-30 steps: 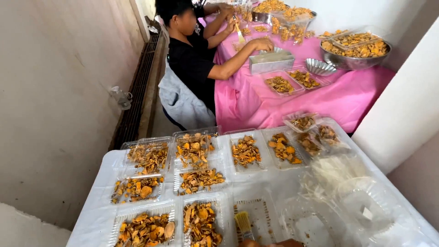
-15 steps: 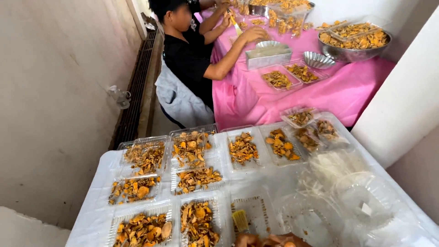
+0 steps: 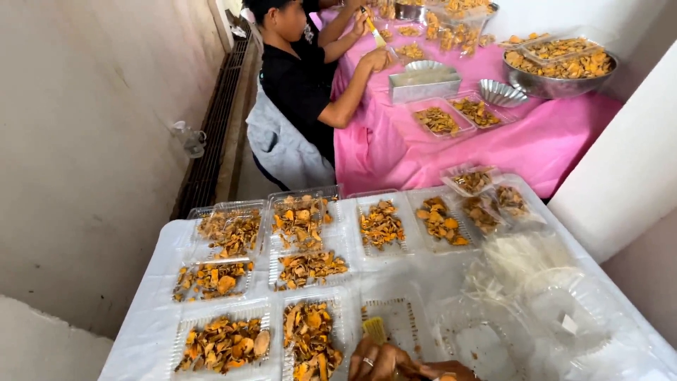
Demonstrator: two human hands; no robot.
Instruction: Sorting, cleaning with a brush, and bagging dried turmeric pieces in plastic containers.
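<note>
A desk under a white cover fills the lower half of the view, and beyond it at 12 o'clock stands a second desk in a pink cloth, set between a bare grey wall at 9 o'clock and a white pillar at 3 o'clock. A floor grate runs along the foot of the wall. The wearer's hands show only at 6 o'clock, cut off by the bottom edge: the left hand, with a ring on one finger, is curled near a yellow brush, though whether the grip closes on it cannot be told; the right hand is a mere sliver and its grip cannot be told either. The brush lies in a nearly empty clear tray just above the hands. Around it, clear trays hold orange and brown dried slices, arrayed from 7 o'clock up to 1 o'clock, and empty clear lids pile up at 4 o'clock, hard to tell apart. At the pink cloth a person in a black shirt leans over a metal box, with a fluted tin and a big steel bowl of the same slices at 1 o'clock.
</note>
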